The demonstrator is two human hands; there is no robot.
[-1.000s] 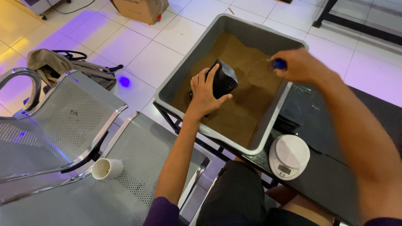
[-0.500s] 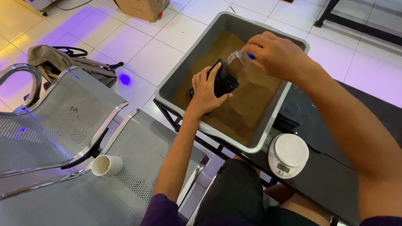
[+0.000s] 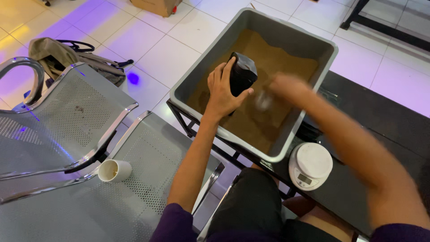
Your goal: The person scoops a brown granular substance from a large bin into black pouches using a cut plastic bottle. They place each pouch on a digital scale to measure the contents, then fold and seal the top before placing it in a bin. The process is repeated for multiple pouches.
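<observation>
Now the black pouch (image 3: 242,74) stands tilted on the brown powder (image 3: 268,58) inside the grey tub (image 3: 197,74), near the tub's middle, just where it stood half a second ago. The left hand (image 3: 222,89) wraps around its lower side, fingers curled on the near face and thumb pressed across the front, the same grip as before.

What differs is the right hand (image 3: 286,87). A second ago it was up at the tub's far right rim with something blue in its fingers; half a second ago it hovered just above the pouch's mouth. It has since dropped and drawn back to the right of the pouch, low over the powder and apart from the bag. It is smeared by motion, so I cannot tell how far it is closed; a small pale blurred thing (image 3: 264,102) shows at its fingertips, but what it is cannot be made out.

The tub is partly filled with powder, heaped higher toward its far wall. It sits on a dark table (image 3: 380,121). Just beside the tub's near corner rests a white round kitchen scale (image 3: 310,166). To the left, on a perforated metal bench (image 3: 148,157), a white paper cup (image 3: 114,170) lies on its side, unmoved. A bag (image 3: 67,56) slumps on the tiled floor beyond.
</observation>
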